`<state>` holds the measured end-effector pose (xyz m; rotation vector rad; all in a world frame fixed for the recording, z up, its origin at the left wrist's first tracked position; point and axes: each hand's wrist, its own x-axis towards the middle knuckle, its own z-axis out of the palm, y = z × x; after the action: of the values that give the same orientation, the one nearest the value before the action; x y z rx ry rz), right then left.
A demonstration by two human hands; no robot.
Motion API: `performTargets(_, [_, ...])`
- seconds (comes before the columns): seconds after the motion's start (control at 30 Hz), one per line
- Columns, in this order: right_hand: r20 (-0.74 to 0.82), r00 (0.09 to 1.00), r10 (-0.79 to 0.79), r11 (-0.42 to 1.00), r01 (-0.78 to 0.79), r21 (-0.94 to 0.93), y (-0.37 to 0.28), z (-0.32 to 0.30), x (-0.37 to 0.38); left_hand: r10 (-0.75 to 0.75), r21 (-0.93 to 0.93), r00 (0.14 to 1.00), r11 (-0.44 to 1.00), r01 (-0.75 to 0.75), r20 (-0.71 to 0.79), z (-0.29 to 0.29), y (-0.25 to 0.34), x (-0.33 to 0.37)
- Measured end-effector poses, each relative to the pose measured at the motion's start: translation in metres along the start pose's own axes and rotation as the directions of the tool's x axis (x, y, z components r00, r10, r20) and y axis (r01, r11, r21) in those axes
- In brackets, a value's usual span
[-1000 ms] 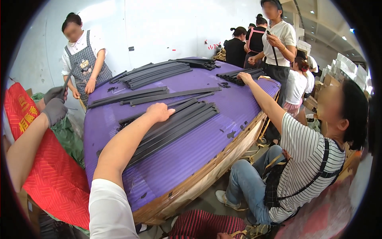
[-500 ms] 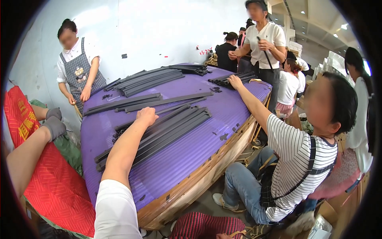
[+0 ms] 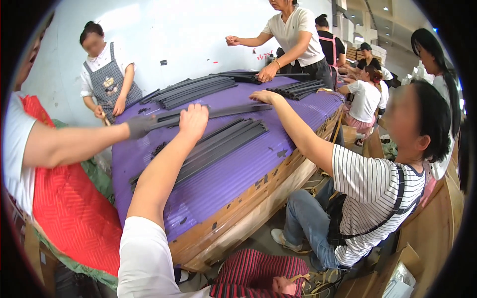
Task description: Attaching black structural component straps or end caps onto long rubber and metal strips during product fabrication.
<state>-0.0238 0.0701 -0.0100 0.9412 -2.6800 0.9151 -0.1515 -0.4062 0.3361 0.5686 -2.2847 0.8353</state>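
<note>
My left hand (image 3: 194, 120) reaches over the purple-covered table (image 3: 238, 166), its fingers curled round flat black strips (image 3: 226, 110). A co-worker's grey-gloved hand (image 3: 139, 126) grips the left end of these strips. Close to their far right end is the hand (image 3: 262, 97) of a person in a striped shirt. Below my wrist lies a stack of black strips (image 3: 223, 149). Low in the view, my right hand (image 3: 284, 285) rests on red-and-black striped cloth (image 3: 251, 265), its fingers closed on what looks like a tan strap (image 3: 301, 279).
More black strip bundles (image 3: 196, 92) lie along the table's far side, with another bundle (image 3: 296, 89) at the right. A wooden edge (image 3: 248, 198) borders the table. A seated person (image 3: 370, 184) is close on my right; a co-worker in a red apron (image 3: 74, 223) is on my left.
My left hand has moved up and slightly right, and strips are now lifted off the table. The gloved co-worker has reached in from the left. The standing person now bends over the far bundle.
</note>
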Motion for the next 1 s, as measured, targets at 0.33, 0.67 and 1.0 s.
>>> performTargets(0.33, [-0.024, 0.998, -0.054, 0.986, 0.057, 0.157, 0.010, 0.005, 0.006, 0.056, 0.121, 0.998, 0.991, -0.051, -0.041, -0.145, -0.030, -0.052])
performTargets(0.67, [0.049, 0.990, 0.135, 0.900, -0.143, 0.411, 0.023, -0.004, -0.018, 0.204, -0.820, 0.905, 0.529, 0.219, 0.373, -0.305, -0.029, -0.259])
performTargets(1.0, [0.397, 0.738, 0.546, -0.069, -0.432, 0.899, 0.025, -0.098, -0.002, 0.639, -0.531, 0.382, 0.051, 0.846, 0.668, -0.140, 0.102, -0.414])
